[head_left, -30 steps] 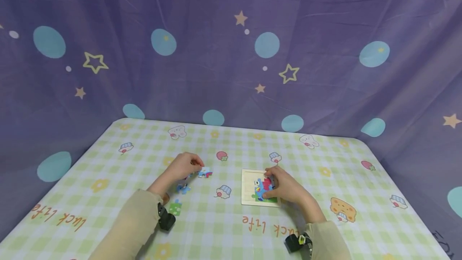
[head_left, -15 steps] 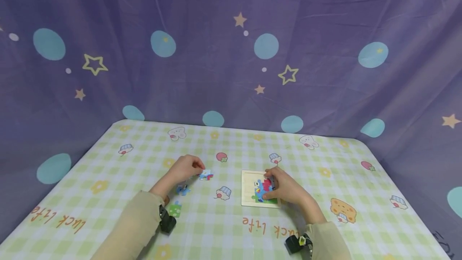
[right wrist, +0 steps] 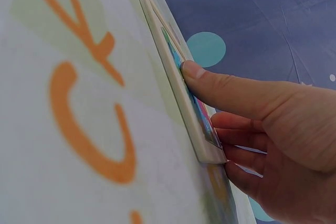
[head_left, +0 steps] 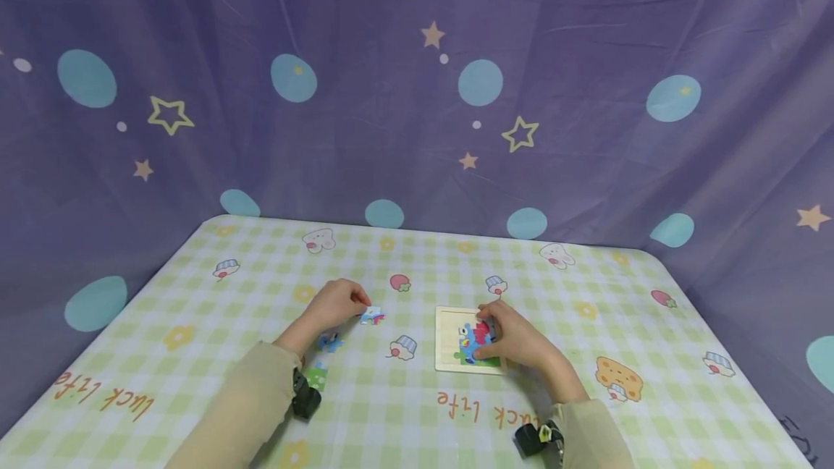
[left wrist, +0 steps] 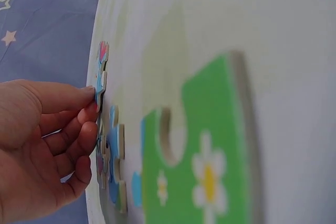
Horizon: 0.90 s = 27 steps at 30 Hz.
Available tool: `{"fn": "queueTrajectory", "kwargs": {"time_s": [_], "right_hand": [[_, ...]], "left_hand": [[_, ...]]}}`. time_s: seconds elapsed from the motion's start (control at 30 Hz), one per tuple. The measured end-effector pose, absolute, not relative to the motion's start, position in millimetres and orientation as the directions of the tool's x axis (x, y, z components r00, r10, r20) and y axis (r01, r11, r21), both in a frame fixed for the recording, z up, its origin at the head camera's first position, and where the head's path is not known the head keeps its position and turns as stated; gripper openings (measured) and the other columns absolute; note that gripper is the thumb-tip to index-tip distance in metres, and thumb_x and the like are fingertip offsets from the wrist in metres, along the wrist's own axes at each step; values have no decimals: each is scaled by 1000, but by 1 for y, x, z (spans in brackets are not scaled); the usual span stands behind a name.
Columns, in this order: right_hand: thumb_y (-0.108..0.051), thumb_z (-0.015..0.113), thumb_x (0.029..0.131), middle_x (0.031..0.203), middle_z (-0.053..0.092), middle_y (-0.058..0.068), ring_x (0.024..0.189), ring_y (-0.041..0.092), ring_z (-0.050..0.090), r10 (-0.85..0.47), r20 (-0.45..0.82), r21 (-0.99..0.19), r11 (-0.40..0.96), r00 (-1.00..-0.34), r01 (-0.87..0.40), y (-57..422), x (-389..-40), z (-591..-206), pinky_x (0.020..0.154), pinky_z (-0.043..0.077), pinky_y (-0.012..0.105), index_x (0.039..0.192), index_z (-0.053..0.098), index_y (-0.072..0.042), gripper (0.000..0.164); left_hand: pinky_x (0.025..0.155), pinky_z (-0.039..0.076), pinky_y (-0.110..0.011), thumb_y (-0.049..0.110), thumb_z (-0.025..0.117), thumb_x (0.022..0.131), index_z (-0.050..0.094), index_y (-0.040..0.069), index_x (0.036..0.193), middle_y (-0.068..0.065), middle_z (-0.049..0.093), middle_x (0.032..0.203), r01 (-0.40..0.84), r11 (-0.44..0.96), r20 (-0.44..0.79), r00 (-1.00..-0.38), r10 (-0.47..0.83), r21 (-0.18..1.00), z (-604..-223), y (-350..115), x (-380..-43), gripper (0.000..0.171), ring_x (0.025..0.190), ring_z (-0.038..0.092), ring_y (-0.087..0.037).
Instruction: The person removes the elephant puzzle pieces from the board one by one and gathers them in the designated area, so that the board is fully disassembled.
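Note:
My left hand [head_left: 335,304] pinches a blue, white and red jigsaw piece [head_left: 373,317] by its edge, between thumb and fingertips, at or just above the cloth. Nearer me lie a blue jigsaw piece [head_left: 330,342] and a green one with white daisies [left wrist: 205,177], partly behind my left wrist in the head view. To the right, my right hand [head_left: 521,335] grips the right side of a square wooden puzzle tray [head_left: 447,342], its thumb on the joined pieces [head_left: 468,342] inside. These show a blue figure, red and green; the hand hides part of them. The tray's left strip is bare wood.
A green-checked tablecloth [head_left: 404,418] with printed cupcakes, flowers and lettering covers the table. Behind the table's far edge hangs a purple curtain [head_left: 391,129]. Dark cameras [head_left: 306,402] are strapped to both wrists.
My left hand has shifted slightly right with the pinched piece. The left sleeve now covers more of the green piece. My right hand and the tray stay in place.

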State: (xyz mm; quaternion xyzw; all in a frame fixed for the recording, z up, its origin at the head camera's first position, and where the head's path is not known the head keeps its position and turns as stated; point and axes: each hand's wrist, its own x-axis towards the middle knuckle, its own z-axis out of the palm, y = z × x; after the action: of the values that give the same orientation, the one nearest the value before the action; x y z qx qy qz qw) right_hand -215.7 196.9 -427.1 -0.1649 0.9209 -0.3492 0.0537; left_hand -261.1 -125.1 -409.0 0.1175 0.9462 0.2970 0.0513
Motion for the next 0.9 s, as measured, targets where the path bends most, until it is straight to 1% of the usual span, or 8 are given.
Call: {"fn": "queueTrajectory", "kwargs": {"time_s": [0.2, 0.37, 0.7, 0.9], "right_hand": [[-27, 83, 62, 127, 49, 12, 117, 28, 46, -344, 17, -662, 700, -939, -268, 198, -216, -428, 99, 33, 44, 105, 55, -5, 56], [-27, 83, 61, 127, 49, 13, 117, 29, 46, -350, 22, -668, 692, -936, -274, 198, -218, -429, 99, 33, 44, 105, 55, -4, 57], [-26, 83, 62, 127, 49, 11, 117, 27, 46, -344, 16, -666, 696, -939, -267, 198, -218, -430, 99, 33, 44, 106, 55, -6, 56], [-27, 83, 61, 127, 49, 13, 118, 30, 45, -348, 25, -664, 695, -937, -276, 197, -216, -428, 100, 33, 45, 106, 55, -4, 58]], "left_hand": [[60, 42, -27, 10, 63, 79, 68, 9, 80, 1, 61, 71, 198, 808, -19, -968, 251, 555, -411, -124, -264, 5, 62, 51, -12], [59, 41, -26, 9, 63, 79, 68, 9, 80, 1, 61, 71, 193, 803, -29, -967, 253, 564, -411, -124, -264, 5, 61, 51, -12], [58, 41, -26, 11, 63, 80, 67, 9, 80, 1, 60, 70, 192, 802, -33, -966, 255, 565, -408, -123, -262, 4, 60, 50, -12], [61, 41, -28, 12, 63, 80, 66, 11, 80, 2, 59, 70, 230, 810, 0, -962, 274, 539, -406, -119, -260, 4, 61, 49, -12]]}}
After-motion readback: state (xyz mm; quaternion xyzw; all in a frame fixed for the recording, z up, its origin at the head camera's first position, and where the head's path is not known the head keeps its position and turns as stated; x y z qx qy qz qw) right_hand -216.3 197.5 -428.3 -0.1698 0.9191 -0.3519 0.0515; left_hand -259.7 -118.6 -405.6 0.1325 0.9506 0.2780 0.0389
